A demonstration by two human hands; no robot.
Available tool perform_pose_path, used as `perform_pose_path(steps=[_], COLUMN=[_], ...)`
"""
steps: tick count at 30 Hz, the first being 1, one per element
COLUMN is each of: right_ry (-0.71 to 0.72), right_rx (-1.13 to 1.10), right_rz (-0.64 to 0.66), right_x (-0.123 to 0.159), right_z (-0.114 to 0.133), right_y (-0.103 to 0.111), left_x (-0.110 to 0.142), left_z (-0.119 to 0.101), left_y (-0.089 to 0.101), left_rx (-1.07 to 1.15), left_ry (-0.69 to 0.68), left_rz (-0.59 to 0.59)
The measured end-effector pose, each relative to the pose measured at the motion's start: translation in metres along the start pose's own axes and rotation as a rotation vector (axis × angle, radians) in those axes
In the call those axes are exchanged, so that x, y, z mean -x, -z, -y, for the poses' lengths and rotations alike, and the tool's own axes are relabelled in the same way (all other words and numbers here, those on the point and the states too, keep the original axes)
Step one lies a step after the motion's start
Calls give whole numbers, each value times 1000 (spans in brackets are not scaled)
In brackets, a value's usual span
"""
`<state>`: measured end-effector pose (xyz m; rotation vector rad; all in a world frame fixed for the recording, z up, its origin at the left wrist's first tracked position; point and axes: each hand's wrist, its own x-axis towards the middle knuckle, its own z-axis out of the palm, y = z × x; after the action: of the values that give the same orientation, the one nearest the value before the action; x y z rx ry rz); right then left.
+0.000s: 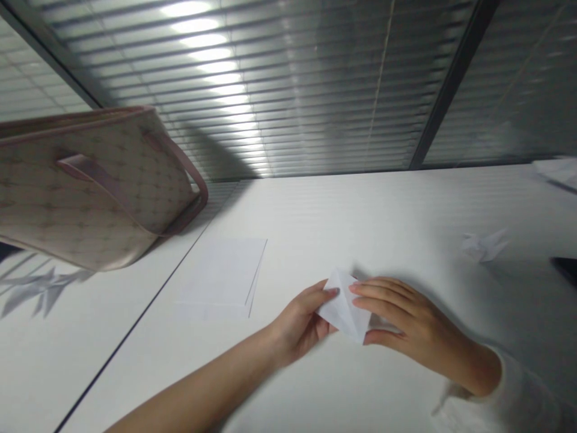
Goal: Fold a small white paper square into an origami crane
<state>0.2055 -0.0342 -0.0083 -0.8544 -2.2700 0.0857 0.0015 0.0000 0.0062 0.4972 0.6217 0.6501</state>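
Observation:
A small folded piece of white paper [345, 310] is held between my two hands, just above the white table. My left hand [304, 322] pinches its left side, with the thumb on top and the other fingers underneath. On the right edge, the fingers of my right hand [403, 313] lie over the paper while the thumb touches its lower corner. A crease runs down the paper's face. To the left of my left hand lie a few flat white paper sheets [220, 270], slightly fanned.
A patterned bag [103, 192] with pink handles stands at the left. Beside it lie folded paper shapes [45, 288]. A folded white paper figure [484, 245] sits at the right, with a dark object [565, 267] near the edge. Blinds [315, 90] close off the table's [360, 204] back.

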Motion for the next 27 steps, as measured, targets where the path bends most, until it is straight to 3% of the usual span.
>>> perform_pose_path(steps=[11, 19, 27], right_ry=[100, 71, 135], right_rx=[24, -13, 129], right_rz=[-12, -20, 11], right_x=[-3, -2, -4], right_z=[-1, -2, 5], right_y=[8, 10, 14], left_x=[2, 1, 1], left_z=[2, 3, 7], left_y=[-3, 1, 0], left_rx=[-45, -54, 6], left_ry=[29, 54, 48], left_rz=[-9, -6, 12])
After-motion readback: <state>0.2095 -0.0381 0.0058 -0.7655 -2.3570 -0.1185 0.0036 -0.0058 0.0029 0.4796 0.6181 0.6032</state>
